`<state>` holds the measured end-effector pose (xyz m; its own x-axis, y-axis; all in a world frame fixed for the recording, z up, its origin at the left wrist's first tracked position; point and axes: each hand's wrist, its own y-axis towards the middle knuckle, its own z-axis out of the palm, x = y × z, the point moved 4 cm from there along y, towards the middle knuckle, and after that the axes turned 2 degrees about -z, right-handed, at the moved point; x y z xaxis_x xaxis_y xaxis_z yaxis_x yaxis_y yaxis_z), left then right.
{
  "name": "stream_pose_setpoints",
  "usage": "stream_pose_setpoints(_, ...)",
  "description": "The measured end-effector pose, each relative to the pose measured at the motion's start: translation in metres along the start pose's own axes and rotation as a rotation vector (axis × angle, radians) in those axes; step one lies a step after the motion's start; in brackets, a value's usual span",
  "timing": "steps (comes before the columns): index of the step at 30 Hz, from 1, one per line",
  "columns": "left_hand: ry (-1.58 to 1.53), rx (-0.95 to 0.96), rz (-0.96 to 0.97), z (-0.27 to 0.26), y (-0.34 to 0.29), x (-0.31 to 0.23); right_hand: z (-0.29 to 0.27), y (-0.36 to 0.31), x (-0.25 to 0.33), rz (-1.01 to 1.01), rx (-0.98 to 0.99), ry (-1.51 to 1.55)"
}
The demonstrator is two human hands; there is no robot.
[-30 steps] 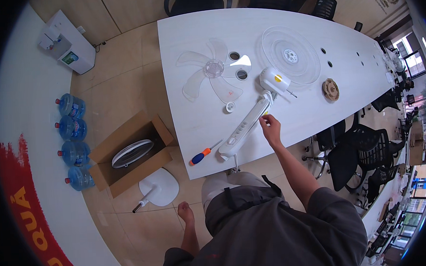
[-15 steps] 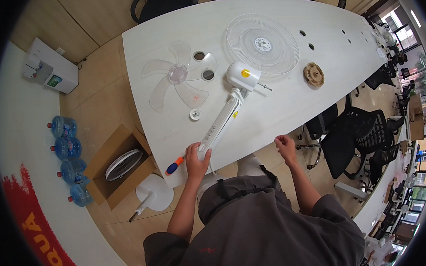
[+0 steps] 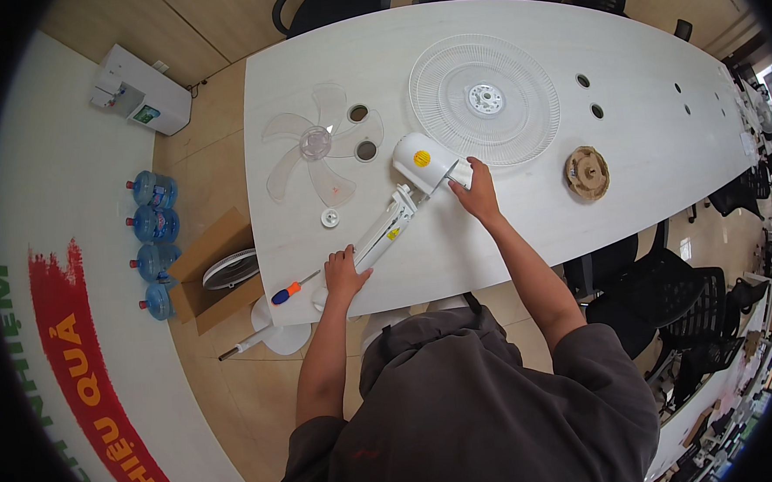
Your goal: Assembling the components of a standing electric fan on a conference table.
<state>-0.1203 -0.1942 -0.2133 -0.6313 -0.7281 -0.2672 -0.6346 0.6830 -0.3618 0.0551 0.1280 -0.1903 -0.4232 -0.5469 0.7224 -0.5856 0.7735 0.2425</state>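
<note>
A white electric fan body lies slantwise on the table, its rounded motor head (image 3: 418, 159) toward the far end and its column (image 3: 386, 232) running back to me. My left hand (image 3: 346, 274) is closed over the column's near end. At the front of the motor head, by the metal shaft, my right hand (image 3: 478, 194) grips with thumb and fingers; the exact contact is partly hidden. To the left lie a clear fan blade (image 3: 315, 144), a small white round cap (image 3: 329, 218) and a blue-and-orange screwdriver (image 3: 291, 290) near the table edge.
A round fan grille (image 3: 520, 129) lies beyond the motor head, with a brown moulded round piece (image 3: 587, 174) to its right. Left of the table (image 3: 508, 235) stands an open carton (image 3: 210, 304) beside a white fan base (image 3: 288, 335). Black chairs (image 3: 659, 289) stand at the right.
My right hand has reached from beside the table edge up to the motor head. The fan body has turned slightly, and the view has shifted. My left hand stays on the column.
</note>
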Motion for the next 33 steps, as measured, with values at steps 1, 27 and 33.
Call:
stream_pose_setpoints(1,0.019,0.006,-0.004,-0.001,-0.002,-0.003,0.005,0.006,-0.003,-0.014,0.029,-0.072)
stream_pose_setpoints(27,-0.084,-0.289,-0.157,0.008,-0.048,-0.020,0.035,0.042,0.004,1.156,0.758,0.838)
stream_pose_setpoints(33,-0.076,-0.371,-0.132,0.011,-0.058,-0.027,0.031,0.050,0.000,1.503,0.815,1.111)
